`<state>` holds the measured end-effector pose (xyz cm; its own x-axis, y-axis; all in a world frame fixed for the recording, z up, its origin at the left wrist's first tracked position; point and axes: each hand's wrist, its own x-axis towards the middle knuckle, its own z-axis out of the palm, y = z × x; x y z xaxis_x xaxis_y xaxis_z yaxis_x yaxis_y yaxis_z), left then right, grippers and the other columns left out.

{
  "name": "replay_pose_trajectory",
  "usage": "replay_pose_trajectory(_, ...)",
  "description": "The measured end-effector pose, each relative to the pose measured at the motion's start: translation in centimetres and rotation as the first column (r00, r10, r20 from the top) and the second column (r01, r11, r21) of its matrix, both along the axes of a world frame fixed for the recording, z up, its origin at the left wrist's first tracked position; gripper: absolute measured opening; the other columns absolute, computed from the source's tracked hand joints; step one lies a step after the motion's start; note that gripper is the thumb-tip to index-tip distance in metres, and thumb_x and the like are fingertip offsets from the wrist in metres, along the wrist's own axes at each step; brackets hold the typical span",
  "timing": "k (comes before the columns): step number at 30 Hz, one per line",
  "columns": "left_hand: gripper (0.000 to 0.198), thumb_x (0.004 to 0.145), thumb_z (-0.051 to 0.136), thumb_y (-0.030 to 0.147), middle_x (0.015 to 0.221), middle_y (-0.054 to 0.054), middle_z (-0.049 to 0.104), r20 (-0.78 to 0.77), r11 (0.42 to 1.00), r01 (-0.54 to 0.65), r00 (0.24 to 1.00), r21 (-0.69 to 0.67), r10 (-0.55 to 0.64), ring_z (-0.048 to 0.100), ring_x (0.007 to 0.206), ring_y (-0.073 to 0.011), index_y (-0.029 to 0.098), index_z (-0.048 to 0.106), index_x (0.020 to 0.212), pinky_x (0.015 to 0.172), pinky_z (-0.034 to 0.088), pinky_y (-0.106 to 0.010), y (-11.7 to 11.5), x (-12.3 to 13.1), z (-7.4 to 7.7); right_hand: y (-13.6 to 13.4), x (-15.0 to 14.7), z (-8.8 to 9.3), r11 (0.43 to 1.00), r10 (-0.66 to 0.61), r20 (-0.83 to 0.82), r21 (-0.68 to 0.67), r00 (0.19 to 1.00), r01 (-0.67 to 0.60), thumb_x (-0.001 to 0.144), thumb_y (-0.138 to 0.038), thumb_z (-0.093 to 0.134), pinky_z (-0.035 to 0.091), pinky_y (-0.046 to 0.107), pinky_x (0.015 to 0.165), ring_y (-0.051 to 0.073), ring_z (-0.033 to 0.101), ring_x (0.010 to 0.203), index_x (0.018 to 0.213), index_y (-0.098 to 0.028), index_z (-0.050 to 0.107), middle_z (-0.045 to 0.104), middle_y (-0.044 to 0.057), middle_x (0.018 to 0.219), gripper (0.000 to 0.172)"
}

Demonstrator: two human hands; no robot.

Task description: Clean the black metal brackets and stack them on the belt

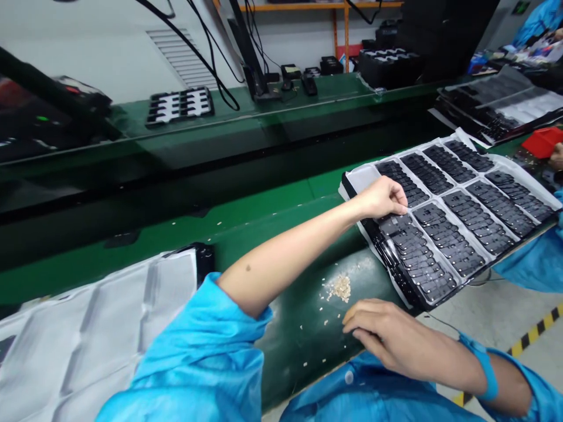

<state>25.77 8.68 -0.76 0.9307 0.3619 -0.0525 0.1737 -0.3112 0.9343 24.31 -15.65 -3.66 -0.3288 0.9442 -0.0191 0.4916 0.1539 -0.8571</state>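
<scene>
My left hand (385, 198) reaches over the near left corner of a tray (413, 302) with a white lining. Its thumb and fingers are pinched together at the row of flat black parts (417, 252); what lies between the fingertips is too small to make out. Several compartments of the tray hold rows of these same parts. My right hand (387, 334) hovers by the bench's front edge, its fingers curled and closed. Whatever it may hold is hidden. A small heap of pale chips (341, 288) lies on the green bench just beyond it, with loose chips scattered around.
At the left lies another white-lined tray (109, 310). A sunken dark channel (281, 146) runs behind the bench. On the back ledge stand a black-and-white tray (180, 106) and a monitor arm (255, 64). Stacked trays (501, 105), a red bin (542, 142) and another person's hand (558, 157) are at the right.
</scene>
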Motion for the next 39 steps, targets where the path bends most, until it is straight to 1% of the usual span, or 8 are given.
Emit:
replay_pose_trajectory(3,0.016,0.082,0.083,0.004,0.072,-0.002,0.070,-0.066,0.987,0.010,0.998,0.161,0.001,0.064,0.070,-0.0138,0.011,0.071,0.075,0.075,0.052,-0.030,-1.4,1.8,-0.4,-0.1,-0.8,-0.8,0.999,-0.019,-0.034,-0.027,0.999,0.018,0.105,-0.009,0.053,0.057,0.031,0.094,0.021,0.073,0.100,0.108,-0.019,0.074,0.077,0.008,0.108,0.023)
replay_pose_trajectory(7,0.015,0.081,0.084,0.005,0.080,-0.006,0.073,-0.100,0.947,0.040,0.995,0.319,-0.009,0.067,0.080,-0.0212,0.012,0.072,0.077,0.083,0.054,-0.037,-2.5,1.8,-0.9,-0.5,-1.3,-1.6,0.995,-0.072,-0.074,-0.073,0.995,0.067,0.102,-0.009,0.057,0.057,0.029,0.095,0.020,0.074,0.101,0.109,-0.020,0.075,0.078,0.007,0.109,0.022)
replay_pose_trajectory(12,0.007,0.093,0.072,0.012,0.110,-0.015,0.074,-0.142,0.785,0.094,0.990,0.612,-0.008,0.069,0.104,-0.0311,0.013,0.075,0.099,0.091,0.054,-0.045,-3.7,0.1,-0.5,-0.9,-1.7,-2.3,0.992,-0.094,-0.124,-0.098,0.988,0.082,0.100,-0.008,0.058,0.058,0.028,0.096,0.020,0.075,0.101,0.110,-0.021,0.076,0.078,0.006,0.108,0.025)
replay_pose_trajectory(17,0.030,0.097,0.078,0.038,0.116,-0.018,0.072,-0.283,0.716,0.232,0.958,0.659,-0.050,0.069,0.110,-0.0339,0.011,0.075,0.109,0.091,0.057,-0.045,-4.7,-1.2,0.0,-0.7,-2.1,-2.8,0.992,-0.102,-0.157,-0.092,0.982,0.088,0.099,-0.008,0.057,0.059,0.029,0.094,0.020,0.077,0.098,0.108,-0.019,0.079,0.080,0.007,0.106,0.026)
replay_pose_trajectory(19,0.034,0.097,0.078,0.041,0.114,-0.019,0.072,-0.316,0.679,0.266,0.947,0.684,-0.053,0.069,0.110,-0.0342,0.009,0.075,0.108,0.092,0.057,-0.044,-5.0,-1.4,0.1,-0.7,-2.3,-3.1,0.993,-0.095,-0.167,-0.091,0.981,0.081,0.098,-0.007,0.057,0.059,0.029,0.092,0.020,0.078,0.097,0.107,-0.019,0.079,0.081,0.007,0.105,0.026)
replay_pose_trajectory(31,0.024,0.106,0.062,0.023,0.112,-0.022,0.071,-0.304,0.580,0.274,0.952,0.767,-0.047,0.074,0.100,-0.0305,0.003,0.076,0.108,0.084,0.058,-0.039,-6.4,-2.2,0.2,-1.2,-3.3,-4.3,0.986,-0.059,-0.157,-0.161,0.986,0.033,0.097,-0.007,0.061,0.058,0.029,0.097,0.021,0.078,0.102,0.107,-0.017,0.080,0.083,0.008,0.107,0.025)
replay_pose_trajectory(36,0.027,0.107,0.048,0.009,0.117,-0.022,0.071,-0.307,0.510,0.238,0.950,0.827,0.054,0.076,0.103,-0.0315,0.003,0.074,0.113,0.081,0.060,-0.039,-7.9,-2.1,0.2,-1.5,-3.8,-4.9,0.982,-0.052,-0.155,-0.188,0.987,0.022,0.096,-0.007,0.062,0.057,0.028,0.100,0.021,0.078,0.106,0.108,-0.018,0.081,0.083,0.008,0.110,0.025)
replay_pose_trajectory(39,0.033,0.105,0.042,0.001,0.119,-0.023,0.072,-0.342,0.499,0.249,0.934,0.830,0.103,0.077,0.105,-0.0313,0.002,0.073,0.117,0.081,0.062,-0.038,-8.7,-1.6,0.4,-1.6,-4.1,-5.5,0.984,-0.044,-0.152,-0.180,0.987,0.016,0.095,-0.006,0.062,0.056,0.028,0.100,0.021,0.078,0.105,0.108,-0.020,0.081,0.083,0.006,0.110,0.026)
